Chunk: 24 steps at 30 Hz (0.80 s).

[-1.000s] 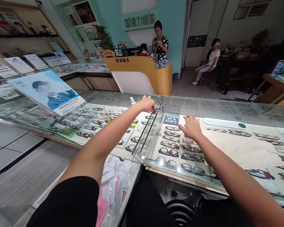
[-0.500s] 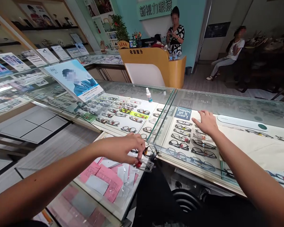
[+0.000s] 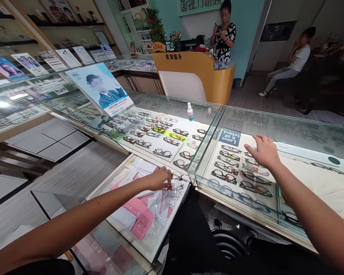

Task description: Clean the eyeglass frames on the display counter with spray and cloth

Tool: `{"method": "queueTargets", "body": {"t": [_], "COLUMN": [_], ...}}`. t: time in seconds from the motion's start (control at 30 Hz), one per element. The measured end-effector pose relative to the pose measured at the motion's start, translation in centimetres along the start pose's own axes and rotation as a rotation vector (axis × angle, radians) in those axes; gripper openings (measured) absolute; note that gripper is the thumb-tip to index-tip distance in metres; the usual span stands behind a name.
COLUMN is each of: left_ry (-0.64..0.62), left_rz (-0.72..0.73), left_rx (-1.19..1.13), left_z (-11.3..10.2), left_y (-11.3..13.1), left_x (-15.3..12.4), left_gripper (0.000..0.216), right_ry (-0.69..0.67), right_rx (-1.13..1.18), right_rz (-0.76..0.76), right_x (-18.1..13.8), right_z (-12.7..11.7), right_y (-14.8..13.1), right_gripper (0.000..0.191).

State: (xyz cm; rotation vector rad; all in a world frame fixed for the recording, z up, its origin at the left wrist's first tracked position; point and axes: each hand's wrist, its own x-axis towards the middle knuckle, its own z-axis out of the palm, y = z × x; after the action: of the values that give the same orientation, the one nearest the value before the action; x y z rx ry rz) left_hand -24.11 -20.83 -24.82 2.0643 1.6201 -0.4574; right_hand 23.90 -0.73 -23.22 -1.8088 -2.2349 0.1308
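Note:
My left hand (image 3: 158, 178) is closed on a pair of eyeglasses (image 3: 176, 187) with a clear-looking frame and a red spot near the fingers. The hand partly hides them. They are low over the right side of an open drawer (image 3: 103, 195) holding pink slips (image 3: 143, 219) and clear plastic sleeves. On the glass top of the right showcase (image 3: 206, 183), my right hand (image 3: 264, 152) lies with fingers spread, holding nothing. Beneath the glass near it, several eyeglasses (image 3: 255, 178) stand in rows beside a dark blue card (image 3: 229, 137).
A small white spray bottle (image 3: 190, 112) stands on the counter, its cap (image 3: 209, 110) beside it. A blue poster stand (image 3: 103, 89) is at left. Behind the yellow cash desk (image 3: 189, 61) stands a person (image 3: 225, 36); another person (image 3: 296, 63) sits at right.
My left hand has moved with the eyeglasses from the showcase edge back over the drawer. My right hand stays on the glass. The whole view has shifted slightly.

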Motion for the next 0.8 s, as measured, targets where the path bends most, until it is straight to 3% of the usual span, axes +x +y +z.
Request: {"method": "queueTargets", "body": {"t": [0.23, 0.47, 0.8], "left_ry": [0.314, 0.55, 0.667], "left_rz": [-0.209, -0.268, -0.283], "left_rx": [0.061, 0.101, 0.152], "left_z": [-0.7, -4.1, -9.7], "left_y": [-4.7, -8.2, -12.3], "left_x": [5.6, 11.6, 22.6], "left_gripper": [0.016, 0.033, 0.04], "right_ry": [0.019, 0.031, 0.036], "right_rx": [0.023, 0.016, -0.013], "right_rz": [0.003, 0.004, 0.006], "right_x": [0.0, -0.2, -0.5], "right_z": [0.2, 0.2, 0.2], "right_y": [0.1, 0.1, 0.3], "right_gripper": [0.086, 0.084, 0.081]}}
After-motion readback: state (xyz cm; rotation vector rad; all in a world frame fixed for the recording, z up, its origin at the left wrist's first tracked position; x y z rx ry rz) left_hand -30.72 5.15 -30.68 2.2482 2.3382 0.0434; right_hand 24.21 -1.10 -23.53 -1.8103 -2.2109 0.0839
